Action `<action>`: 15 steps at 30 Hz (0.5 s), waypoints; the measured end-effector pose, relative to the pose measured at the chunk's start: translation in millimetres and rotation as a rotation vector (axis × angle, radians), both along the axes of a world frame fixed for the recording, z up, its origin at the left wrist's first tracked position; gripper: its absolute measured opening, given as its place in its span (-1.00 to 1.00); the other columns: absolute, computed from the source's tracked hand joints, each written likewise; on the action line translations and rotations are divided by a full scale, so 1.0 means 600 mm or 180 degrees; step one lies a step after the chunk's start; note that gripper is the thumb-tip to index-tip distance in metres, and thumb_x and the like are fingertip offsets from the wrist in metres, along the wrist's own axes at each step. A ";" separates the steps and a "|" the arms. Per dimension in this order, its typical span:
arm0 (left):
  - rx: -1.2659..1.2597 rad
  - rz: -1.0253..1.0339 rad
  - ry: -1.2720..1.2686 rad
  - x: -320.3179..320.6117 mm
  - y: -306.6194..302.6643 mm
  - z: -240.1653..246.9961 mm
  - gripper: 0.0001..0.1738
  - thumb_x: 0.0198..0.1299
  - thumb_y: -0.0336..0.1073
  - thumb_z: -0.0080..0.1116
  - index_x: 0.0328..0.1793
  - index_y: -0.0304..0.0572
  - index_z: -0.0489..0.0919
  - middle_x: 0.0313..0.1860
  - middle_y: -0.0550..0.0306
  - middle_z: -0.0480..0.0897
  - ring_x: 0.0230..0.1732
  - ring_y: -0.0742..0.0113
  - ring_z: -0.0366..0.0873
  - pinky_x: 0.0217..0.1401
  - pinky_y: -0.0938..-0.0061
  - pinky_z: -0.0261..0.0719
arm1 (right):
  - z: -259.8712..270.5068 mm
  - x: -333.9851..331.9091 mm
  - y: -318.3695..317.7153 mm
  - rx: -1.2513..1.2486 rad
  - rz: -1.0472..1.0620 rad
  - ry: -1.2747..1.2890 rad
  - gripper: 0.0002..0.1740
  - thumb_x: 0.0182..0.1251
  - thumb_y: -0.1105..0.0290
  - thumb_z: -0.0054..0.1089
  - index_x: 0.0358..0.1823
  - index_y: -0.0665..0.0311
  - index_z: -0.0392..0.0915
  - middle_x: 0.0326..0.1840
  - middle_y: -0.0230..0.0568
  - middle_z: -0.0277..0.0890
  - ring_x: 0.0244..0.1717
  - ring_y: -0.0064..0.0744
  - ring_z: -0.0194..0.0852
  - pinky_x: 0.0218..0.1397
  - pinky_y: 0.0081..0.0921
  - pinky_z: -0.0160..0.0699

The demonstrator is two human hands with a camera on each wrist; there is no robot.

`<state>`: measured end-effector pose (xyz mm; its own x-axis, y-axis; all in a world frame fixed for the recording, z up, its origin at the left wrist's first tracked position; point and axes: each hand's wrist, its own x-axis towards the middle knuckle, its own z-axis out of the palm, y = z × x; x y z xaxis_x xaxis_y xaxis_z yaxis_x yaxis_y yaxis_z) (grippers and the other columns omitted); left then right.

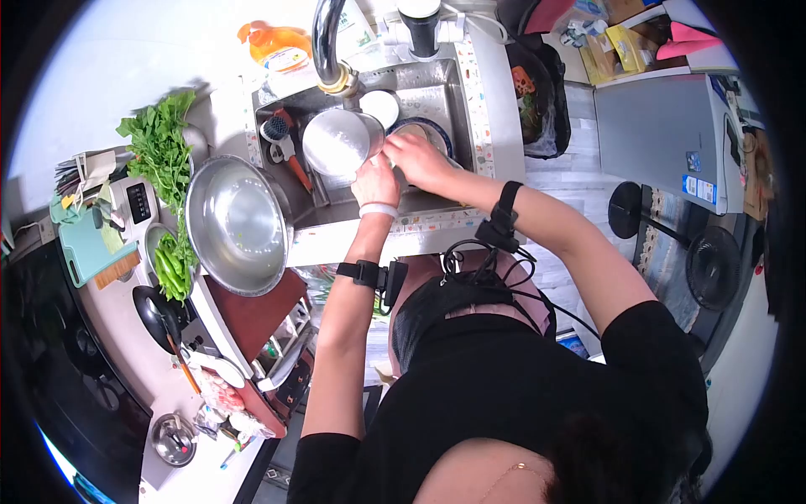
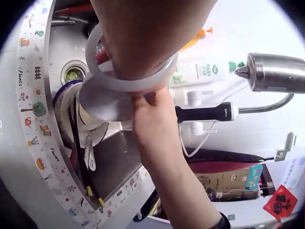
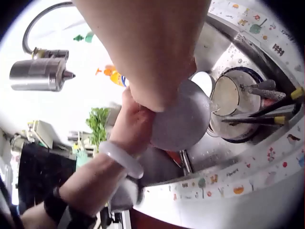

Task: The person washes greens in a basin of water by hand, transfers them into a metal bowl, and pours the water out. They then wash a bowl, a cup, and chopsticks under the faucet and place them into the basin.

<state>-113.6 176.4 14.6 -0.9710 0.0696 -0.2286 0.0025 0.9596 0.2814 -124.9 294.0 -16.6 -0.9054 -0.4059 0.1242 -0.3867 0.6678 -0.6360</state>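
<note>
A whitish round bowl [image 1: 336, 143] is tilted over the sink, below the faucet. My left hand [image 1: 375, 183], with a white bangle at its wrist, grips the bowl's near edge. At the edge's right side my right hand [image 1: 420, 161] has its fingers curled against the left hand. In the left wrist view the right hand [image 2: 155, 117] meets the edge of the bowl [image 2: 102, 100]. The right wrist view has the left hand [image 3: 131, 121] beside the bowl [image 3: 186, 117]. Fingertips of both hands are largely hidden there.
Blue-rimmed dishes [image 3: 238, 76] and utensils lie in the sink [image 1: 445, 92], near a small white dish [image 1: 379, 107]. A brush [image 1: 275, 128] and a red-handled tool [image 1: 295, 168] lie at its left. Beside the sink stand a large steel basin [image 1: 239, 223], leafy greens [image 1: 164, 139] and green peppers [image 1: 172, 265].
</note>
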 end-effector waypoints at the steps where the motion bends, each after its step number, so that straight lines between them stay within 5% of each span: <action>1: -0.0011 -0.0006 -0.0019 0.000 0.001 0.009 -0.58 0.03 -0.42 -0.07 0.06 -0.30 0.22 -0.12 -0.23 0.46 -0.05 -0.13 0.43 -0.12 0.09 0.45 | -0.011 -0.011 0.004 -0.0011 -0.0006 -0.0019 -0.68 0.01 0.58 -0.05 -0.12 0.34 0.39 -0.06 -0.09 0.38 -0.02 -0.11 0.36 0.06 -0.30 0.34; 4: 0.0046 0.0230 -0.0370 0.000 0.001 0.022 -0.56 0.01 -0.45 -0.08 0.08 -0.32 0.22 -0.08 -0.27 0.44 -0.04 -0.15 0.42 -0.13 0.07 0.42 | -0.041 -0.047 0.022 -0.1260 0.0030 -0.1070 -0.73 0.10 0.53 -0.02 -0.13 0.41 0.42 -0.22 -0.06 0.48 -0.14 -0.09 0.46 -0.10 -0.39 0.44; 5: 0.0729 0.0566 -0.0042 -0.003 0.000 0.016 -0.53 0.02 -0.47 -0.09 0.12 -0.34 0.20 -0.04 -0.30 0.41 0.00 -0.15 0.39 -0.04 0.12 0.37 | -0.067 -0.053 0.030 -0.1843 -0.0152 -0.2068 -0.68 0.16 0.49 0.01 -0.02 0.36 0.38 -0.09 -0.16 0.47 -0.04 -0.27 0.44 -0.05 -0.42 0.44; 7: 0.2090 0.1232 0.0585 0.003 -0.006 -0.009 -0.47 0.03 -0.49 -0.11 0.20 -0.38 0.15 0.05 -0.35 0.36 0.09 -0.17 0.33 0.15 0.20 0.26 | -0.060 -0.028 0.021 -0.3828 -0.0991 -0.3882 -0.62 0.21 0.43 -0.02 0.09 0.20 0.34 -0.10 -0.27 0.47 -0.19 -0.35 0.50 -0.13 -0.45 0.48; 9: 0.2752 0.1664 0.0781 0.002 -0.002 -0.059 -0.51 0.10 -0.46 -0.10 0.19 -0.40 0.16 0.10 -0.36 0.31 0.14 -0.18 0.26 0.24 0.27 0.14 | -0.041 -0.012 0.004 -0.4128 -0.1680 -0.4427 -0.58 0.25 0.36 -0.05 0.15 0.21 0.25 0.00 -0.35 0.39 -0.17 -0.34 0.48 -0.09 -0.41 0.46; 11: 0.2156 0.1524 0.0572 0.008 -0.024 -0.084 -0.47 0.14 -0.33 -0.04 0.22 -0.37 0.15 0.15 -0.35 0.25 0.18 -0.16 0.21 0.24 0.25 0.12 | -0.071 -0.018 0.004 -0.3479 -0.1886 -0.4201 -0.61 0.22 0.37 -0.05 0.09 0.23 0.31 -0.07 -0.19 0.46 -0.13 -0.27 0.49 -0.04 -0.36 0.43; 12: 0.1008 0.0958 0.0820 0.011 -0.044 -0.093 -0.51 0.14 -0.14 0.03 0.09 -0.34 0.33 -0.01 -0.35 0.41 0.05 -0.11 0.36 0.12 0.25 0.28 | -0.083 -0.035 0.018 -0.2183 -0.1220 -0.2957 -0.63 0.19 0.39 -0.05 0.06 0.23 0.35 -0.10 -0.11 0.48 -0.12 -0.21 0.49 -0.04 -0.31 0.43; 13: 0.1005 0.0957 0.0823 -0.003 -0.051 -0.058 -0.51 0.14 -0.14 0.03 0.09 -0.34 0.33 -0.01 -0.35 0.41 0.05 -0.11 0.36 0.12 0.25 0.28 | -0.090 -0.043 0.026 -0.0908 -0.0566 -0.1692 -0.64 0.16 0.41 -0.05 0.03 0.22 0.38 -0.13 -0.03 0.50 -0.12 -0.15 0.49 -0.05 -0.26 0.43; 15: 0.0116 0.0285 -0.0658 -0.031 -0.055 0.037 -0.52 0.12 0.02 0.00 -0.16 -0.33 0.50 -0.27 -0.33 0.53 -0.17 -0.14 0.50 -0.10 0.18 0.42 | -0.030 -0.057 0.029 -0.0387 -0.0495 -0.1662 -0.66 0.12 0.46 -0.07 -0.02 0.22 0.42 -0.16 0.07 0.49 -0.11 -0.02 0.47 -0.07 -0.19 0.43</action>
<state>-132.1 143.3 37.1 -0.9064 -0.0029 -0.4223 -0.1435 0.9426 0.3015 -158.8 311.4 -34.8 -0.9074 -0.2733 -0.3192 0.0977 0.6016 -0.7928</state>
